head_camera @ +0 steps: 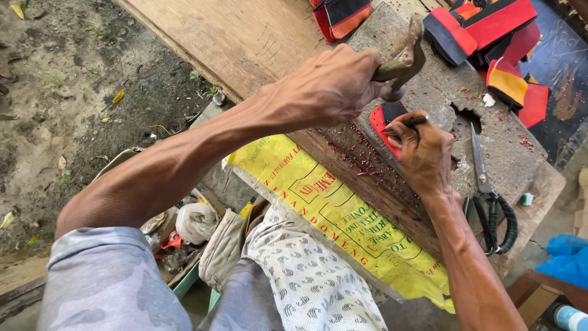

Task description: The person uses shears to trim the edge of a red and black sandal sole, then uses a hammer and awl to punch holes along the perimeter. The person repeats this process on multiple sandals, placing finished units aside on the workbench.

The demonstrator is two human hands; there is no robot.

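Observation:
My left hand (334,86) grips the handle of a worn hammer (404,55), whose head is raised over a grey concrete slab (496,138). My right hand (425,153) pinches a thin dark punch (415,121) upright, its lower end hidden by my fingers, over a small red and black piece (381,119) lying at the slab's near edge. The hammer head hangs a little above the punch. Tiny red punched bits are scattered on the plank beside the piece.
Black-handled scissors (490,202) lie on the slab right of my right hand. Red, black and orange cut pieces (496,30) are piled at the far right. A yellow printed sack (343,220) covers the bench edge over my lap. A wooden board (239,37) and bare soil lie left.

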